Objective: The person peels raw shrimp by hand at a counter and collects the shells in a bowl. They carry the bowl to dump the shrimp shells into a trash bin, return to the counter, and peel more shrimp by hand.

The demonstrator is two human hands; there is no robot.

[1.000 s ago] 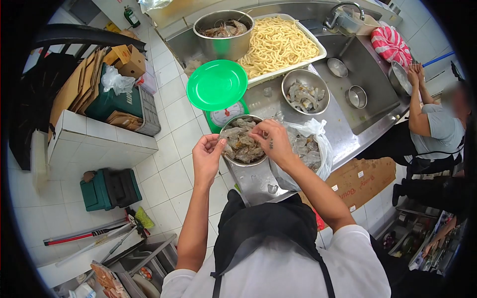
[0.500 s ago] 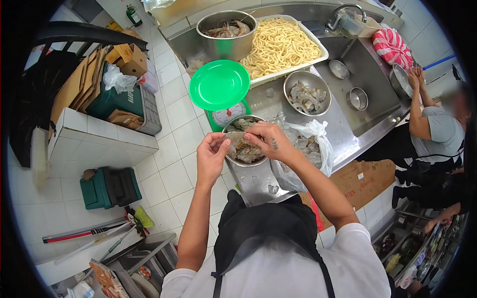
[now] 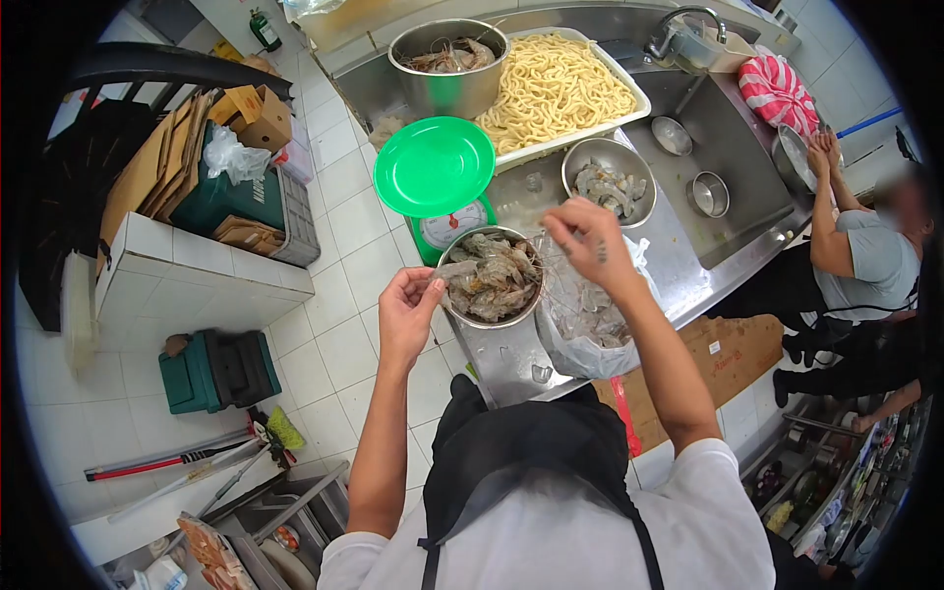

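Pale floor tiles (image 3: 339,339) show beyond the left edge of the steel table (image 3: 506,362), and a metal bowl of unpeeled shrimp (image 3: 492,277) sits close to that edge, towards the near corner. At the bowl's left rim, the left hand (image 3: 405,313) has its grip nearly closed, thumb and fingertips pinching one greyish shrimp (image 3: 456,271). From the pinch, the shrimp points right and slightly away from the body, inward over the bowl, its long axis lying roughly across the person's front. That puts its free end on the side facing the right hand (image 3: 596,244), though the left hand is plainly the nearer, already touching it. The right hand is well apart, raised beyond the bowl's right side and above the far part of a plastic bag of translucent shells (image 3: 593,324). Its fingers are curled inward and blurred; whether they hold anything, I cannot tell. Farther from the table's near corner stands a bowl of paler shrimp (image 3: 615,157).
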